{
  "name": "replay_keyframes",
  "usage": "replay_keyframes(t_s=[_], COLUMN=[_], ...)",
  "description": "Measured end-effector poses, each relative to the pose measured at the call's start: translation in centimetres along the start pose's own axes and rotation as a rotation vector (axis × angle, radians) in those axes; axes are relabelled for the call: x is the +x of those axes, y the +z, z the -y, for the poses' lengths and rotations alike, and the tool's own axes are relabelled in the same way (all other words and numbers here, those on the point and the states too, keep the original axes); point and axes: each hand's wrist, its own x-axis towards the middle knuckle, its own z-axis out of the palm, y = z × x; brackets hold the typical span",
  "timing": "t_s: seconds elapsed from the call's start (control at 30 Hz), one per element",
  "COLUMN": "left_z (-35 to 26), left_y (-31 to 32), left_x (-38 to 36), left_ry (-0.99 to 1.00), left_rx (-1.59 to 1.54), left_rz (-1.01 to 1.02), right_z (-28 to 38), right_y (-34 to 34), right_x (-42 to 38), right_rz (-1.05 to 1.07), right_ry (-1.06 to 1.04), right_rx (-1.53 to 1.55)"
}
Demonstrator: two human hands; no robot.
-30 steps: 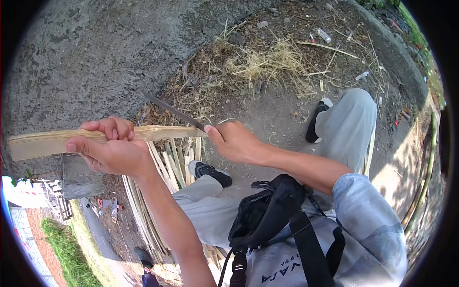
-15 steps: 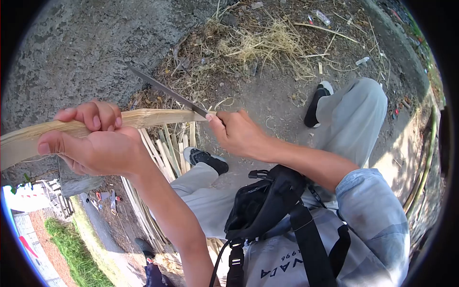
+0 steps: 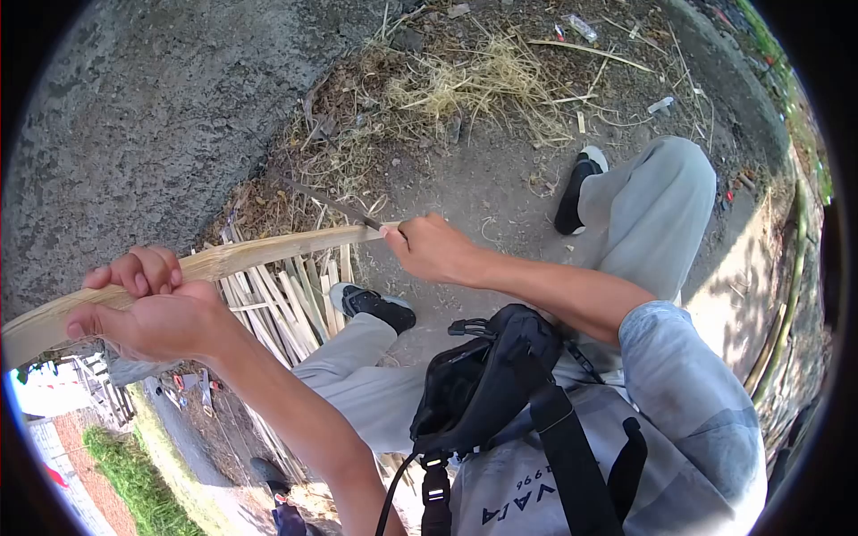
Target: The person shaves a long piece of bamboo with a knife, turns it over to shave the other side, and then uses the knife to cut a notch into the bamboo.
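Observation:
A long pale bamboo strip [image 3: 268, 250] runs from the left edge of the view to my right hand. Toward its left part, my left hand [image 3: 156, 308] is closed round it, palm up with the fingers curled over. My right hand [image 3: 433, 250] is closed at the strip's right end, gripping a long thin knife [image 3: 335, 205]. The knife's handle is hidden in the fist, and its dark blade points up and left, crossing the strip close to that end.
Several split bamboo slats [image 3: 277, 308] lie below the strip, beside my left shoe [image 3: 375, 306]. Pale shavings [image 3: 478, 85] are heaped on the dirt ahead, near a grey concrete slab [image 3: 161, 116]. A black bag [image 3: 483, 380] hangs at my front. Another person's shoe [image 3: 268, 473] shows lower left.
My left hand and the held part of the strip have moved lower in the view. The knife blade has swung lower and appears shorter. Both hands keep their hold.

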Motion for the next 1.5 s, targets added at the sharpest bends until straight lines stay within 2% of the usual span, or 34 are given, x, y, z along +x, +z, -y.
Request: replay_keyframes(t_s=[0.07,0.17,0.2,0.27,0.4,0.5,0.6,0.7,0.8,1.0,1.1,1.17,1.23,1.3,1.4,1.5], left_z=[0.7,0.4,0.5,0.3,0.9,0.9,0.9,1.7,1.2,2.0,2.0,1.7,1.9,2.6,2.7,3.8], left_y=[-0.1,-1.0,-1.2,-0.9,-1.5,-2.5,-2.6,-3.8,-4.0,-5.4,-6.6,-6.2,-5.9,-6.7,-8.3,-11.9], left_x=[-0.1,-0.5,-0.3,0.0,0.4,0.6,1.1,0.9,1.2,1.7,2.2,2.2,2.1,2.5,3.4,5.1], left_ry=[0.021,0.028,0.034,-0.002,0.051,0.072,0.086,0.087,0.098,0.106,0.095,0.118,0.124,0.127,0.115,0.058], left_rx=[0.001,0.048,0.046,0.034,0.032,0.052,0.017,0.051,0.052,0.007,-0.069,-0.056,-0.02,0.015,-0.04,-0.128], left_rz=[0.01,0.023,0.017,-0.052,-0.011,-0.028,-0.031,-0.034,-0.03,-0.044,-0.007,-0.016,-0.037,-0.039,-0.025,0.022], right_z=[2.5,0.8,-2.2,-1.9,0.7,-4.3,-5.2,-2.0,-8.7,-5.0,-12.9,-14.8,-14.4,-9.5,-11.8,-16.1], right_y=[-1.2,0.4,1.3,1.5,0.9,3.1,2.8,2.3,4.6,3.7,6.5,5.8,5.4,4.6,5.9,5.7], right_x=[-0.4,-0.1,1.1,1.7,0.2,0.9,1.3,-0.3,-0.1,-0.8,-0.4,-0.3,-1.1,-1.4,-1.7,-1.3], right_rz=[0.0,-0.034,0.043,0.021,-0.034,-0.004,0.032,0.009,0.021,0.036,0.019,0.049,0.066,0.043,0.098,0.132], right_ry=[-0.088,-0.009,0.091,0.058,-0.083,0.119,0.077,0.045,0.183,0.119,0.263,0.253,0.256,0.24,0.366,0.408], right_rx=[0.032,0.021,0.05,-0.005,-0.048,-0.024,-0.085,-0.089,-0.162,-0.142,-0.214,-0.221,-0.192,-0.111,-0.155,-0.251])
